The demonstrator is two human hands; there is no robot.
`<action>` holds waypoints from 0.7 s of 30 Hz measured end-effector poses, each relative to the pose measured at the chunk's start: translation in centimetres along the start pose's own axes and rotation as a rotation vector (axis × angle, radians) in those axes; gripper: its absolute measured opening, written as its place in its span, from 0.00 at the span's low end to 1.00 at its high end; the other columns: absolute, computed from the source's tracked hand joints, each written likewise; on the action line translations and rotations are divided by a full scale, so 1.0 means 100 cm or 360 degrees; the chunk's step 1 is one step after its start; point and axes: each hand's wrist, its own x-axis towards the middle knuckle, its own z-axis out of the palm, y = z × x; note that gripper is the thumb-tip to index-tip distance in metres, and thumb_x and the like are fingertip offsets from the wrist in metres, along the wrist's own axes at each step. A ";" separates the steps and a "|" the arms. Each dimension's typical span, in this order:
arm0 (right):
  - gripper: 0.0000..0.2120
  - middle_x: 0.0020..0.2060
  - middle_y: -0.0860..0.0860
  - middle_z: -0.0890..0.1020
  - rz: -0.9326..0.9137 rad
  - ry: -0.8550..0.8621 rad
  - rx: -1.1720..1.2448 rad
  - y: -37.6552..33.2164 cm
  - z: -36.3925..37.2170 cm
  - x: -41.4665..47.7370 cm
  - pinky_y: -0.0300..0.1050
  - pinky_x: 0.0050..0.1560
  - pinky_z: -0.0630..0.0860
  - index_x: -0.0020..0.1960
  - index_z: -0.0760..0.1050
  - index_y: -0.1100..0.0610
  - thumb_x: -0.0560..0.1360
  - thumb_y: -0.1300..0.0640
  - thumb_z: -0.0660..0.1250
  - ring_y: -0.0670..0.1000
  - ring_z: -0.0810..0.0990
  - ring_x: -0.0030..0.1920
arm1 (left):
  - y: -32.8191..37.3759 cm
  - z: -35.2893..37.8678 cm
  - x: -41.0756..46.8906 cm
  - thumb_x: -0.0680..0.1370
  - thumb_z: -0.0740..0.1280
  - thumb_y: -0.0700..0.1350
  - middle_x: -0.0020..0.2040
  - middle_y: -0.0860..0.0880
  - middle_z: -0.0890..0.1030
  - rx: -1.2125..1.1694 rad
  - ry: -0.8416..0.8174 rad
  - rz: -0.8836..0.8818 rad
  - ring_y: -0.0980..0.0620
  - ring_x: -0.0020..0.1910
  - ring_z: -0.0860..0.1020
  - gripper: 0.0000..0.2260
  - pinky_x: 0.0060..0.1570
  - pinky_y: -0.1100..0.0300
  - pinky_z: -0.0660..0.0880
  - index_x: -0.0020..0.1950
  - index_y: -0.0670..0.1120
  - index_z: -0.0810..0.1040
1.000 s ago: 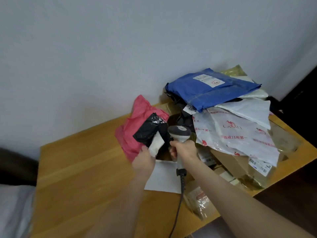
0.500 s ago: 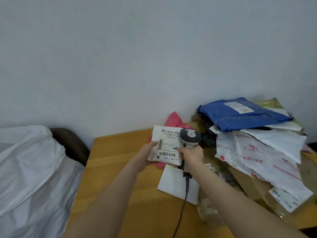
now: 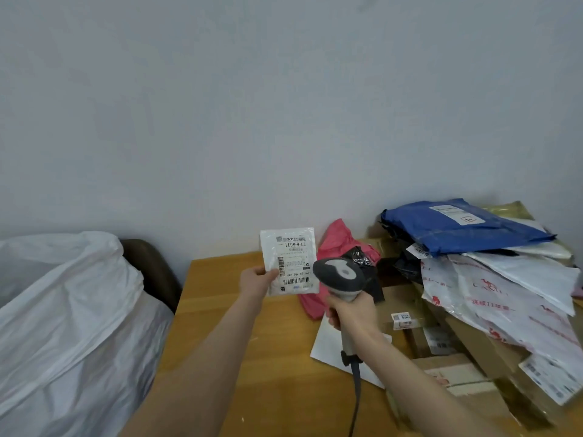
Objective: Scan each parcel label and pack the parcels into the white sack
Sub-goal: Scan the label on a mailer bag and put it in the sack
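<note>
The small white parcel (image 3: 288,261) has risen, upright, above the bench (image 3: 252,357). My left hand (image 3: 255,282) pinches its edge, my right hand (image 3: 351,313) grips the scanner (image 3: 339,274) just beside it, and the white sack (image 3: 69,310) lies to the left.

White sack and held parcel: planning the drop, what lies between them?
Head view: the left hand gripping the parcel, bare table corner, and a dark brown rounded thing beside the white sack.

Small white parcel (image 3: 288,261): flat, upright, printed label facing the camera, pinched at its lower left edge by the left hand (image 3: 255,280). Grey scanner (image 3: 342,275) in the right hand (image 3: 353,313), just right of the parcel. White sack (image 3: 63,326) crumpled at far left; other parcels (image 3: 504,279) heaped at right.
</note>
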 end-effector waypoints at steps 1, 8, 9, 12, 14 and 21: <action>0.09 0.25 0.55 0.79 0.0002 -0.0030 -0.0005 0.003 0.005 -0.007 0.45 0.33 0.74 0.32 0.78 0.60 0.70 0.62 0.72 0.52 0.76 0.26 | 0.000 -0.002 0.002 0.75 0.70 0.37 0.54 0.39 0.82 -0.0004 0.0028 0.0006 0.42 0.53 0.81 0.13 0.57 0.48 0.76 0.58 0.36 0.78; 0.07 0.24 0.53 0.80 -0.0060 -0.0101 -0.0212 0.011 0.031 -0.039 0.46 0.36 0.79 0.34 0.78 0.61 0.71 0.63 0.70 0.50 0.79 0.27 | 0.000 -0.016 0.012 0.75 0.70 0.39 0.52 0.42 0.83 0.0003 0.0134 0.0028 0.47 0.46 0.79 0.11 0.48 0.56 0.74 0.57 0.38 0.80; 0.07 0.24 0.53 0.80 -0.0060 -0.0106 -0.0228 0.011 0.033 -0.041 0.45 0.36 0.78 0.34 0.78 0.61 0.71 0.63 0.70 0.50 0.78 0.26 | 0.000 -0.018 0.013 0.75 0.70 0.39 0.52 0.42 0.83 -0.0001 0.0143 0.0020 0.47 0.46 0.79 0.11 0.48 0.56 0.74 0.57 0.39 0.80; 0.07 0.23 0.52 0.79 -0.0054 -0.0122 -0.0271 0.009 0.037 -0.043 0.46 0.37 0.79 0.33 0.78 0.60 0.70 0.63 0.69 0.49 0.78 0.27 | -0.001 -0.022 0.017 0.75 0.70 0.39 0.52 0.43 0.83 -0.0013 0.0171 0.0007 0.48 0.45 0.79 0.12 0.47 0.57 0.74 0.58 0.39 0.80; 0.09 0.23 0.52 0.79 -0.0057 -0.0135 -0.0305 0.008 0.039 -0.043 0.49 0.40 0.80 0.31 0.78 0.60 0.70 0.63 0.68 0.50 0.78 0.28 | -0.003 -0.025 0.019 0.75 0.70 0.39 0.50 0.44 0.83 -0.0023 0.0174 0.0001 0.49 0.43 0.79 0.11 0.45 0.57 0.73 0.57 0.40 0.80; 0.10 0.23 0.52 0.78 -0.0026 -0.0182 -0.0288 0.008 0.043 -0.044 0.44 0.33 0.75 0.30 0.76 0.59 0.70 0.64 0.68 0.50 0.76 0.25 | -0.002 -0.032 0.019 0.76 0.70 0.41 0.48 0.46 0.83 -0.0028 0.0223 0.0023 0.50 0.43 0.79 0.10 0.43 0.58 0.73 0.56 0.41 0.81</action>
